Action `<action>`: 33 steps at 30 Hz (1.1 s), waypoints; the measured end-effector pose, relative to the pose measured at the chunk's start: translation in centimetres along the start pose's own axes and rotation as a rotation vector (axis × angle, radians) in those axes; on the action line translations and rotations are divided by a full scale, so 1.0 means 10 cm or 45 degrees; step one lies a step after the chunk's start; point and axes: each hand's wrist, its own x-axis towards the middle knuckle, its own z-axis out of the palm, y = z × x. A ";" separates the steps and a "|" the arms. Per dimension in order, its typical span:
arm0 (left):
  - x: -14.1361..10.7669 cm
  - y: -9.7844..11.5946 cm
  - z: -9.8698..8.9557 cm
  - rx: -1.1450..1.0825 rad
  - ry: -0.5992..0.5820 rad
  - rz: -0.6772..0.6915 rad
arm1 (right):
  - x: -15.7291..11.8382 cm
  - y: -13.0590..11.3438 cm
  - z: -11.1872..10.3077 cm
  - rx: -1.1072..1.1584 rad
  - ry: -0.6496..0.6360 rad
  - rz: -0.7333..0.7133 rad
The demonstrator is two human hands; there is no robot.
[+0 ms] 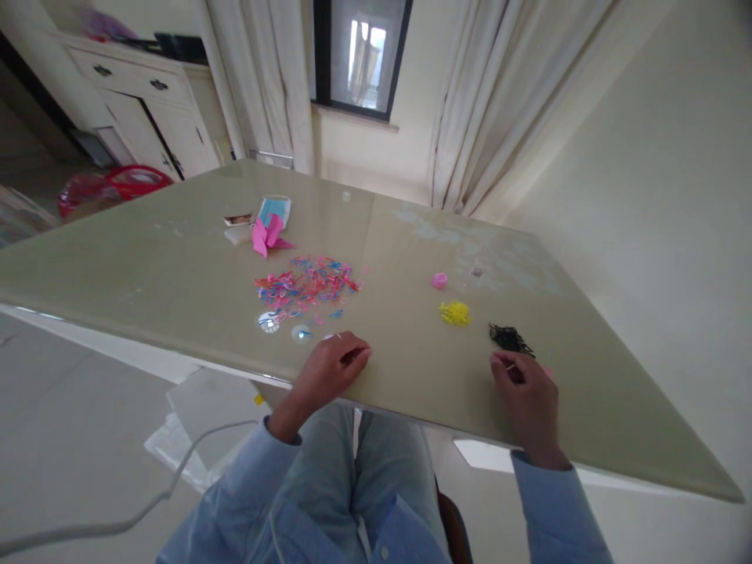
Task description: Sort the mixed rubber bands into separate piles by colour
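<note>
My left hand [336, 366] is closed just above the table near its front edge, right of two small clear discs [269, 322]; what it holds, if anything, is too small to name. Beyond it lies a loose spread of pink, red and blue small pieces [309, 286]. My right hand [526, 395] is closed in a pinch right beside a pile of black pieces [510, 338], with something pale and tiny at its fingers. A yellow pile [455, 313] and a small pink bundle [439, 280] lie to its upper left.
On the greenish table [405, 368], a blue face mask [275, 210], pink folded paper [269, 235] and a small wrapper [238, 220] lie at the back left. A small clear item [476, 271] is at the right. A cable [146, 509] crosses the lower left.
</note>
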 end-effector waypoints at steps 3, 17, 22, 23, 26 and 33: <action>-0.01 -0.01 0.00 -0.030 0.018 0.022 | 0.08 -0.09 0.18 0.101 -0.161 -0.101; 0.22 -0.30 -0.50 0.317 0.316 -0.151 | 0.05 -0.04 0.29 0.129 -0.345 -0.115; 0.35 -0.38 -0.64 0.594 0.144 -0.109 | 0.06 -0.04 0.31 0.081 -0.340 -0.163; 0.37 -0.37 -0.65 0.638 0.094 -0.108 | 0.06 -0.04 0.32 0.072 -0.338 -0.176; 0.43 -0.33 -0.64 0.731 -0.070 -0.121 | 0.04 -0.03 0.33 0.020 -0.320 -0.231; 0.52 -0.27 -0.60 0.872 -0.303 -0.101 | -0.03 -0.12 0.30 -0.157 -0.367 -0.563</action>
